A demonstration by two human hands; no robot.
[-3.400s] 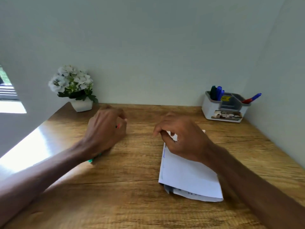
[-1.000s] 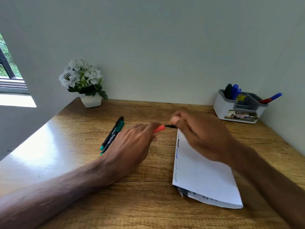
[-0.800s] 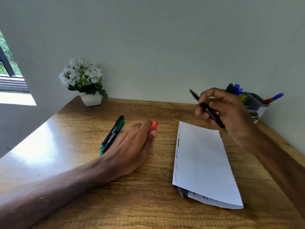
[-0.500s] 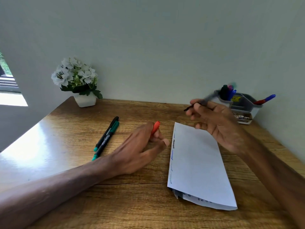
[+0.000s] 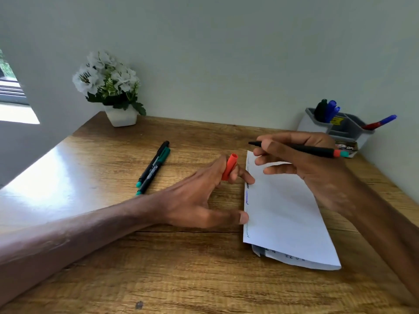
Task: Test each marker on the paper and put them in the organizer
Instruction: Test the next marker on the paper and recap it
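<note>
The table (image 5: 118, 275) is wood-grained, and the paper (image 5: 285, 211) lies on it lengthwise, running away from the viewer. At the paper's near end a second sheet (image 5: 283, 257) with printing pokes out from under it. Down the paper's left edge runs a line of scribbles (image 5: 246, 200) in green, blue and black.

The left hand (image 5: 197, 198) comes in from the paper's left. Its thumb tip touches that left edge and one fingertip touches the edge farther up, beside the black scribble. Between two other fingers it grips a red cap (image 5: 230, 166), open end up, just left of the paper.

Over the paper's far end the right hand (image 5: 310, 166) pinches the marker (image 5: 303, 150) – a black barrel with a red and teal band at its tail. The uncapped tip points left past the paper's far left corner and looks clear of the sheet; the lower fingers are loosely spread above the paper.

Well left of the paper, two markers (image 5: 154, 166) lie side by side, touching, one black-capped and one green-capped.

Beyond the paper's far right corner the organizer (image 5: 315, 125) stands against the wall (image 5: 226, 53). It holds a dark green and two blue markers upright in its left compartment, and a red and blue one leans out to the right. Far left of the paper, by the wall, sits a plant (image 5: 111, 85) with white flowers in a white pot.
</note>
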